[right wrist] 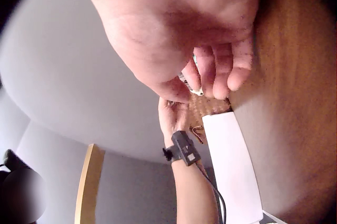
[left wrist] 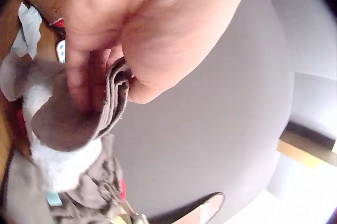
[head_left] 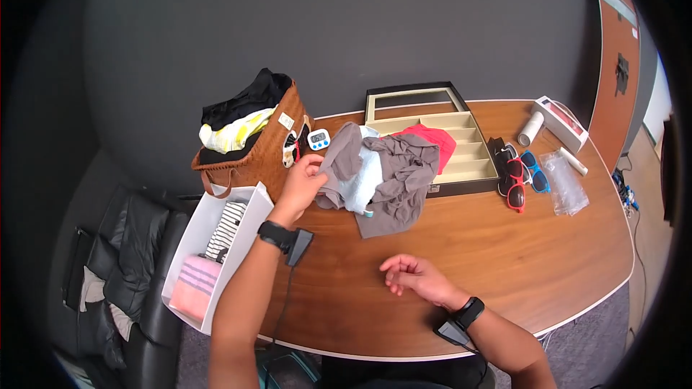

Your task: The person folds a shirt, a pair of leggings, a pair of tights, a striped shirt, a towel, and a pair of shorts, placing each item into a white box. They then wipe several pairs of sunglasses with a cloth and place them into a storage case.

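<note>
My left hand (head_left: pixel 298 189) pinches the folded edge of a taupe garment (head_left: pixel 340 161) between thumb and fingers. In the left wrist view several layers of the taupe cloth (left wrist: pixel 71 121) stack up in that grip. Beside it, a light blue fluffy cloth (head_left: pixel 362 181) lies amid the pile, with more crumpled taupe fabric (head_left: pixel 407 166) to its right. A red cloth (head_left: pixel 445 145) peeks out behind. The pile overlaps a black display case (head_left: pixel 470 186) with cream compartments. My right hand (head_left: pixel 425 282) hovers near the table's front with loosely curled fingers and holds nothing.
A woven basket (head_left: pixel 249 171) of clothes stands at the back left, with a white bin (head_left: pixel 250 225) of folded cloths before it. A small timer (head_left: pixel 318 139) sits beside the basket. Sunglasses (head_left: pixel 515 184), a plastic bag (head_left: pixel 566 186) and a white box (head_left: pixel 559 126) lie on the right.
</note>
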Motion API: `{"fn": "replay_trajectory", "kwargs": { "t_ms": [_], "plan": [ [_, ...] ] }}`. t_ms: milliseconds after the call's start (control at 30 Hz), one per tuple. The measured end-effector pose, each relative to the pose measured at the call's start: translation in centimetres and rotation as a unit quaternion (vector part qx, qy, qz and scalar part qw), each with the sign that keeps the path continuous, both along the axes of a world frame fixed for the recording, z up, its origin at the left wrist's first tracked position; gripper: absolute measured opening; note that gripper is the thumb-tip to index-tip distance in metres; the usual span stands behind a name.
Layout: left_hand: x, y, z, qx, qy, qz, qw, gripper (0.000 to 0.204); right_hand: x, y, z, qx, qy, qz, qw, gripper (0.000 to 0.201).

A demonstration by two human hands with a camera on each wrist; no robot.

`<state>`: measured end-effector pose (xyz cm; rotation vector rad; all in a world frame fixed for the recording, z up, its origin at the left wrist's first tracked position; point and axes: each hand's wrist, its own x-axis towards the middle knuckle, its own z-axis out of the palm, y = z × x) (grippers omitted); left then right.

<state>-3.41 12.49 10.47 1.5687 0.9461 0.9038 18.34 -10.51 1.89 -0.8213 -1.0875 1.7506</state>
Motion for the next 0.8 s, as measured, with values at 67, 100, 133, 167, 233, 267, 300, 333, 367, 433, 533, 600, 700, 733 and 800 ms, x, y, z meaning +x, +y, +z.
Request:
{"fn": "replay_trajectory", "kwargs": {
  "t_ms": [67,100,133,167,233,267,300,333,367,433,533,600,700,733,800],
  "plan": [
    [0.3,-4.0,2.7,-0.02,-0.02,-0.014,0.999,0.032,-0.2,0.4,-0.9,0.062,0.036,-0.058,0.996,0.035],
    [0.5,-5.9,3.4,-0.041,-0.039,-0.028,0.998,0.033,-0.5,0.1,-0.3,0.059,0.03,-0.059,0.996,0.035],
    [1.0,-7.8,3.8,-0.047,-0.046,-0.031,0.997,0.033,-1.0,-0.2,0.8,0.105,0.016,-0.119,0.987,0.04],
    [1.5,-9.8,3.9,-0.04,-0.057,-0.078,0.995,0.033,-1.4,-0.6,1.9,0.15,0.0,-0.18,0.972,0.046],
    [2.2,-11.9,2.5,0.004,-0.01,-0.137,0.991,0.032,-1.6,-1.4,3.9,0.226,-0.109,-0.224,0.942,0.053],
    [2.8,-13.0,2.2,-0.013,-0.007,-0.159,0.987,0.03,-1.8,-1.8,4.4,0.303,-0.206,-0.259,0.894,0.059],
    [3.3,-14.2,2.1,-0.03,-0.004,-0.179,0.983,0.028,-2.0,-2.1,4.4,0.294,-0.215,-0.254,0.896,0.059],
    [3.5,-15.2,1.6,-0.041,-0.012,-0.18,0.983,0.028,-2.2,-2.5,4.3,0.277,-0.25,-0.275,0.886,0.062],
    [3.7,-15.7,1.6,-0.108,-0.039,-0.193,0.974,0.027,-2.2,-2.5,4.2,0.267,-0.283,-0.298,0.872,0.065],
    [3.8,-15.7,2.2,-0.16,-0.065,-0.207,0.963,0.027,-1.6,-2.2,3.3,0.254,-0.249,-0.322,0.878,0.05],
    [3.2,-15.3,2.2,-0.192,-0.066,-0.259,0.944,0.03,-0.2,-2.6,4.0,0.218,-0.248,-0.299,0.895,0.021],
    [2.8,-15.5,2.9,-0.002,0.088,-0.243,0.966,0.033,0.7,-2.7,4.8,0.277,-0.293,-0.288,0.869,0.02],
    [3.2,-15.7,1.9,0.266,0.203,-0.216,0.917,0.044,2.3,-3.3,6.7,0.353,-0.351,-0.258,0.828,0.017],
    [3.8,-15.7,1.5,0.297,0.144,-0.253,0.909,0.045,2.8,-3.7,7.9,0.288,-0.339,-0.217,0.869,0.017],
    [4.8,-16.6,2.4,0.208,0.094,-0.309,0.923,0.041,3.3,-5.2,10.8,0.113,-0.267,-0.155,0.944,0.017]
  ]
}}
